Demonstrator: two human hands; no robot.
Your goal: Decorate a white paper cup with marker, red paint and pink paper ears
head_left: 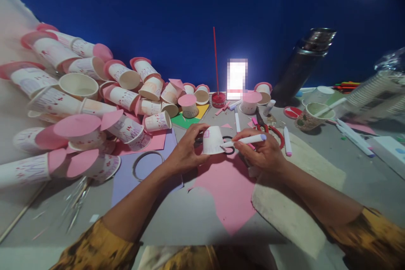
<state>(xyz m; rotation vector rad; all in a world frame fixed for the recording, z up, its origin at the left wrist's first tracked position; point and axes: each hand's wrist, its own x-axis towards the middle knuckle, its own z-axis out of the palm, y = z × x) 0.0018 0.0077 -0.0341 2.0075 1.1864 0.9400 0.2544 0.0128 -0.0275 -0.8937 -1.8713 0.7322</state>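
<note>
Presently I note: left hand (190,145) pinches upturned cup (213,140); right hand (263,152) pinches marker (250,139), its length aimed leftward, tip seemingly touching the cup's wall near the rim.

Nearer than the hands (190,147), worktop (186,221) lies open; cups (122,97) crowd the left, pliers (277,136) and flask (295,67) obstruct beyond the right.

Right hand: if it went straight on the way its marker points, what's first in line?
The white paper cup in the left hand. The marker in the right hand points at its side; whether the tip already touches is unclear.
</note>
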